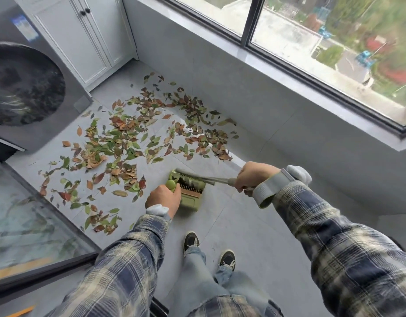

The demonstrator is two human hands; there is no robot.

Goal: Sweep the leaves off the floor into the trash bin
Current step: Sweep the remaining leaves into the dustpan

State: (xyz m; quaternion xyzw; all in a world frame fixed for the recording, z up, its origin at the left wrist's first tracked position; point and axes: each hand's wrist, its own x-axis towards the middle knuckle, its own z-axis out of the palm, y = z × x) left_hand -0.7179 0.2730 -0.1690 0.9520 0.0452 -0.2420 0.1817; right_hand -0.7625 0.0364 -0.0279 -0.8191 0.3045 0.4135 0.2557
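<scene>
Head view: left hand (162, 200) curled round green plastic dustpan (192, 199), right hand (254, 176) gripping grey metal broom handle (220, 179); loose green-and-brown leaves (119, 143) at eleven o'clock, liable to scatter under hasty strokes.

The grey tiled floor (243, 225) carries a wide scatter of green, brown and red leaves (128, 143), spread from the washing machine (26, 88) to the wall (266, 110); two shoes (191, 240) stand nearby.
</scene>
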